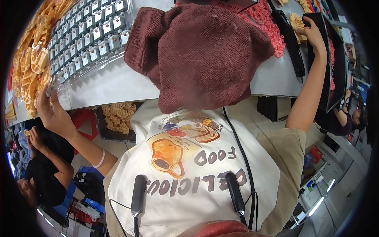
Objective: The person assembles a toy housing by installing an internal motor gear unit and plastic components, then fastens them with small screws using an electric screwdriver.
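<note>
My left hand (52,111) is at the table's left edge, its fingertips pinched on a small grey part (49,91). Beside it are a clear tray (65,85) with rows of grey parts with white faces, and a heap of yellow-orange plastic pieces (28,81). My right hand (315,37) reaches to the far right with thumb and fingers apart. Near it are some yellow pieces (297,25) and the rim of a black bin (321,71); no held object shows. A maroon towel (205,51) lies bunched over the table's middle.
Pink ring-shaped pieces (268,23) lie behind the towel's right side, next to a long black bar (290,45). Under the table edge is a box of yellow pieces (118,118). One co-worker (53,170) sits at left, another person (347,120) at far right.
</note>
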`<state>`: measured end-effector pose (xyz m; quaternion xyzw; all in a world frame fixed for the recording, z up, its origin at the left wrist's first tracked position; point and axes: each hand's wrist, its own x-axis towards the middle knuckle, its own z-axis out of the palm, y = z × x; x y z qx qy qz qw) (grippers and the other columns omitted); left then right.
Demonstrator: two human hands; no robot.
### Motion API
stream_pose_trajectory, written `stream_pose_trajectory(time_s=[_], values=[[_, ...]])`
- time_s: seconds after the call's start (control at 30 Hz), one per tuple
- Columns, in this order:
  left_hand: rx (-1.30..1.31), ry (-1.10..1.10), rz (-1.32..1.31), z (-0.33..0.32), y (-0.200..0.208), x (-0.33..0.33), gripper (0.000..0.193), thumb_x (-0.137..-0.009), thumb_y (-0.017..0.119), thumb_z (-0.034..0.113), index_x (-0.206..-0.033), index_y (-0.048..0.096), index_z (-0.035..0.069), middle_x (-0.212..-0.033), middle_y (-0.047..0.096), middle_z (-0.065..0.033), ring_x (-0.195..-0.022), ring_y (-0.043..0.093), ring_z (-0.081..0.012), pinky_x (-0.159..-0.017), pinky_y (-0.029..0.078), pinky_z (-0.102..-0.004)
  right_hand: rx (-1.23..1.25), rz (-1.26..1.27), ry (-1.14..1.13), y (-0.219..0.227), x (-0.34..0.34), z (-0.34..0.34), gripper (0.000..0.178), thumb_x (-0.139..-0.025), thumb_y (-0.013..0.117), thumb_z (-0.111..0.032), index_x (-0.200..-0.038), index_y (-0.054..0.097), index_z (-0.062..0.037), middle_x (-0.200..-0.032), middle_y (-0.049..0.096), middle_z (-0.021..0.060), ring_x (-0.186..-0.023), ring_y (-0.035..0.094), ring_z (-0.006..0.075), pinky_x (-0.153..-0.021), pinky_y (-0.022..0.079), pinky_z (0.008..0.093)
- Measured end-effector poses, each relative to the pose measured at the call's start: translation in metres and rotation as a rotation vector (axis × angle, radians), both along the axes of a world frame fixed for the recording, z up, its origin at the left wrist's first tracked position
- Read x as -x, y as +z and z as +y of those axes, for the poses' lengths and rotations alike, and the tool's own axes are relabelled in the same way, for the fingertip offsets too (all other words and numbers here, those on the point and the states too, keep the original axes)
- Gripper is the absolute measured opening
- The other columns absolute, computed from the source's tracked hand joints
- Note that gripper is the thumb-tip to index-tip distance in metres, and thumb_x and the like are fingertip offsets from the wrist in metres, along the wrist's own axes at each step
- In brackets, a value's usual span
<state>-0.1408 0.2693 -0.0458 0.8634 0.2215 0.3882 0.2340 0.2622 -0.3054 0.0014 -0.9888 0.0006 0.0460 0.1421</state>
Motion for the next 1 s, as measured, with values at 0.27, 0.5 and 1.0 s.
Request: stream_pose_trajectory(time_s=[0.27,0.5,1.0], values=[[0.465,-0.110,-0.314,-0.021,0.014,-0.003,0.024,-0.091,0.063,0.002,-0.113,0.061,-0.006,-0.109,0.064,-0.0138,-0.096,0.063,-0.0174,-0.089,0.050,-0.0270,-0.184,-0.101,-0.052,-0.018,-0.001,-0.009,0.080,-0.062,0.087,-0.030,-0.130,0.053,-0.0068,-0.111,0.065,0.0172,-0.107,0.061,0.0248,-0.092,0.047,0.0363],[0.909,-0.603,-0.286,-0.058,0.013,-0.014,0.045,-0.091,0.065,0.023,-0.124,0.052,-0.005,-0.127,0.054,-0.0244,-0.112,0.058,-0.0313,-0.101,0.044,-0.0430,-0.684,-0.386,0.101,0.045,0.080,0.049,0.060,-0.073,0.082,-0.014,-0.123,0.054,0.0045,-0.110,0.064,0.0161,-0.095,0.066,0.0196,-0.084,0.054,0.0280],[0.852,-0.878,0.046,-0.143,0.054,-0.105,0.050,-0.085,0.072,0.037,-0.116,0.058,0.001,-0.105,0.060,-0.0089,-0.094,0.057,-0.0158,-0.072,0.046,-0.0276,-0.215,-0.581,0.493,0.024,0.239,0.222,0.041,-0.085,0.070,-0.020,-0.117,0.053,-0.0007,-0.112,0.055,0.0150,-0.109,0.053,0.0233,-0.091,0.042,0.0358]])
